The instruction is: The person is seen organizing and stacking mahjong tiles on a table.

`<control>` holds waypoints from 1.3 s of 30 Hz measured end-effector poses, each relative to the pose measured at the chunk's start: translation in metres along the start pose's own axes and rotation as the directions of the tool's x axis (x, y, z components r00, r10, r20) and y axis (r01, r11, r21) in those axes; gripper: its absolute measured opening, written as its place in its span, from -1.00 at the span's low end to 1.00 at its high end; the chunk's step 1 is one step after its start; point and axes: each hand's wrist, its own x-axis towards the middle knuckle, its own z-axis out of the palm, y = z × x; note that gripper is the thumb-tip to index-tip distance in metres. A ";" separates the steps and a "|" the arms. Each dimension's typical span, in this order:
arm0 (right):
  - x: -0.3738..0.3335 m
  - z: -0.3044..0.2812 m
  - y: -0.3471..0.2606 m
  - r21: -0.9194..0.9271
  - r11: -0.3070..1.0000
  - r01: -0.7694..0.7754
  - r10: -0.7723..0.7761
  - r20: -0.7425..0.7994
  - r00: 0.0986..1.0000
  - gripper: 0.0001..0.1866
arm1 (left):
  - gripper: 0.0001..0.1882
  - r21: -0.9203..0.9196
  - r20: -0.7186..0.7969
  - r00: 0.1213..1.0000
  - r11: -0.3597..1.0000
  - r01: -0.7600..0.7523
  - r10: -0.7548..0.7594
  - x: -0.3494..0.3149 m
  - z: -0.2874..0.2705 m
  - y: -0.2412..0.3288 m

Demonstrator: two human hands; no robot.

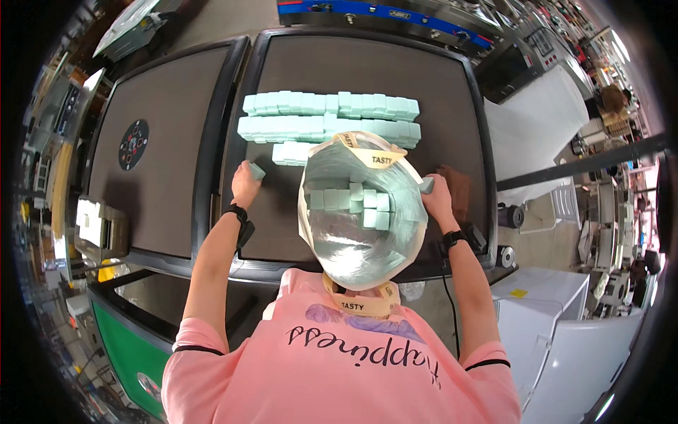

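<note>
My left hand [245,189] pinches a small mint-green block [257,170] left of an open foil-lined bag [406,244]. Across the bag, my right hand [439,201] is closed on another block [426,185], right beside the bag's rim. Several mint-green blocks [332,199] lie inside on the silver lining, some in a row and some stacked. The bag has tan handles [378,159], one at its far rim and one at its near rim. Beyond it stand two long rows of the same blocks [282,128], with a shorter row [286,152] partly hidden behind the bag.
The dark table [367,63] has a raised black frame; a second dark table [180,92] adjoins it at left. Something brown [455,187] lies beyond my right hand. A black cable [450,304] hangs near my right arm. White cabinets [540,304] stand at lower right.
</note>
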 end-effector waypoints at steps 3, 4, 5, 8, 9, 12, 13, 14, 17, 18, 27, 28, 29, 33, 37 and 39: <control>-0.029 -0.015 0.009 0.029 0.999 -0.026 0.029 -0.085 0.996 -0.36 | -0.42 -0.129 -0.142 0.989 0.990 -0.057 0.039 -0.008 -0.017 0.009; -0.040 -0.018 0.012 0.076 0.996 -0.055 0.065 -0.134 0.989 -0.38 | -0.43 -0.194 -0.157 0.986 0.977 -0.085 0.055 -0.012 -0.042 0.025; -0.051 -0.020 0.013 0.126 0.989 -0.078 0.100 -0.178 0.979 -0.39 | -0.45 -0.255 -0.173 0.983 0.961 -0.108 0.065 -0.017 -0.068 0.039; -0.083 -0.017 0.020 0.197 0.969 -0.151 0.184 -0.164 0.969 -0.35 | -0.40 -0.284 -0.326 0.935 0.928 -0.240 0.142 -0.029 -0.153 0.088; -0.092 -0.014 0.022 0.230 0.955 -0.187 0.227 -0.166 0.960 -0.35 | -0.41 -0.304 -0.355 0.921 0.912 -0.275 0.159 -0.038 -0.187 0.117; -0.117 0.002 0.026 0.326 0.916 -0.234 0.299 -0.164 0.940 -0.35 | -0.40 -0.265 -0.395 0.847 0.840 -0.474 0.354 -0.070 -0.272 0.201; -0.119 0.009 0.025 0.336 0.912 -0.237 0.305 -0.164 0.938 -0.35 | -0.40 -0.253 -0.329 0.817 0.790 -0.559 0.473 -0.084 -0.292 0.225; -0.119 0.014 0.024 0.350 0.910 -0.223 0.293 -0.161 0.942 -0.35 | -0.40 -0.249 -0.258 0.769 0.729 -0.638 0.585 -0.098 -0.303 0.246; -0.119 0.027 0.020 0.371 0.908 -0.193 0.268 -0.165 0.949 -0.37 | -0.38 -0.142 0.112 0.596 0.606 -0.783 0.795 -0.130 -0.292 0.300; -0.118 0.029 0.018 0.379 0.906 -0.186 0.263 -0.161 0.951 -0.37 | -0.42 -0.127 0.270 0.536 0.582 -0.804 0.800 -0.136 -0.278 0.311; -0.134 0.013 -0.003 0.508 0.843 -0.177 0.329 -0.227 0.917 -0.39 | -0.49 0.184 0.954 0.260 0.394 -0.901 0.149 -0.132 -0.059 0.315; -0.142 0.014 0.003 0.526 0.833 -0.174 0.349 -0.254 0.902 -0.39 | -0.50 0.147 0.945 0.262 0.464 -0.874 0.194 -0.130 -0.045 0.308; -0.150 0.015 0.007 0.542 0.823 -0.169 0.367 -0.280 0.887 -0.39 | -0.50 0.153 0.950 0.256 0.452 -0.879 0.176 -0.129 -0.032 0.301; -0.190 0.020 0.028 0.586 0.767 -0.260 0.484 -0.263 0.835 -0.39 | -0.50 0.191 0.863 0.382 0.487 -0.852 0.330 -0.132 0.028 0.271; -0.213 0.014 0.045 0.581 0.755 -0.306 0.524 -0.253 0.813 -0.39 | -0.51 0.189 0.682 0.655 0.786 -0.588 0.326 -0.152 0.039 0.261; -0.218 0.011 0.051 0.568 0.768 -0.297 0.513 -0.266 0.816 -0.40 | -0.43 0.123 0.605 0.722 0.857 -0.501 0.336 -0.156 0.037 0.258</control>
